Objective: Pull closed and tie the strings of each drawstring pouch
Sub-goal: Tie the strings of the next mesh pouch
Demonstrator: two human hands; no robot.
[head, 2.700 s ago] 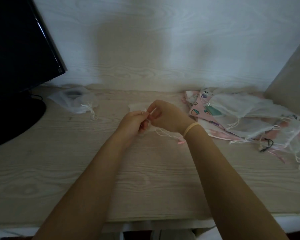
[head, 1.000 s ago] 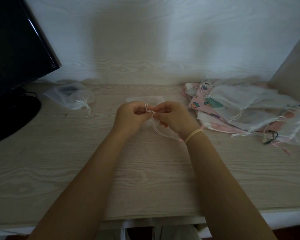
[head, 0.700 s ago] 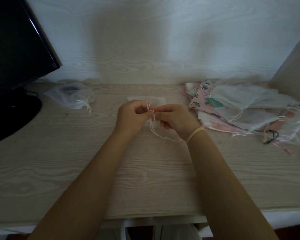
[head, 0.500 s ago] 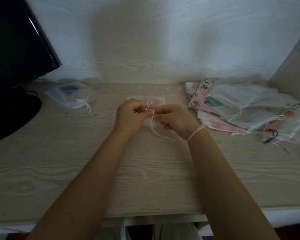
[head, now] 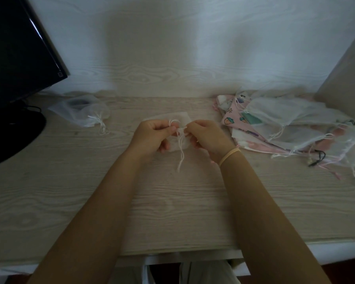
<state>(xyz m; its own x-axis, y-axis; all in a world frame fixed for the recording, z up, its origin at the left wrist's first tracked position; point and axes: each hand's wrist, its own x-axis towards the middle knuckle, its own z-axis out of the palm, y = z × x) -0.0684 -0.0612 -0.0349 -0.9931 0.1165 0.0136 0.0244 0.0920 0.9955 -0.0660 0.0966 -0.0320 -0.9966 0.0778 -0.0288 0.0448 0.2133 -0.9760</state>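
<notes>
The white strings (head: 180,138) of a sheer pouch (head: 177,130) are pinched by both curled hands, left hand (head: 152,136) and right hand (head: 207,138), on the counter (head: 172,201) well right of the monitor (head: 19,58); the knot is best drawn snug by even, outward pulls.

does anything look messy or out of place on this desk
Nothing looks damaged or spilled. The only untidy spot is the pile of pouches at right, heaped askew with loose strings trailing over the desk.
</notes>
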